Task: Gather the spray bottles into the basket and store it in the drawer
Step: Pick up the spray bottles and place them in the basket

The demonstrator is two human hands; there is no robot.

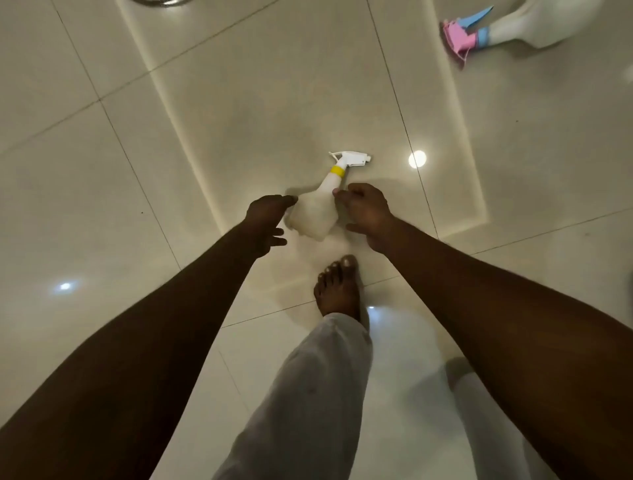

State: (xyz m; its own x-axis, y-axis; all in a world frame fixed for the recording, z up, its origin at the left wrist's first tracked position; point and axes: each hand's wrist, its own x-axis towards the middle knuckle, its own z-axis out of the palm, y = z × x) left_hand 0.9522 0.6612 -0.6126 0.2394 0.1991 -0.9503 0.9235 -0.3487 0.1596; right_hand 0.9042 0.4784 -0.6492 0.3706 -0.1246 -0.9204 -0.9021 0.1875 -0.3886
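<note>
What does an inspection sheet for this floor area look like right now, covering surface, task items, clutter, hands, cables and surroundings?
Surface: glossy pale tiled floor, ceiling lights reflected in it.
Job's things: white spray bottle with yellow collar lying on the floor between the hands; second white spray bottle with pink and blue trigger lying at top right. Basket and drawer: nothing seen.
Clutter: nothing seen.
Grippers: left hand open beside the bottle's base; right hand, fingers at its shoulder, grip not closed.
Cables: nothing seen.
Surroundings: bare foot, pale trouser leg, metal rim at top edge.
</note>
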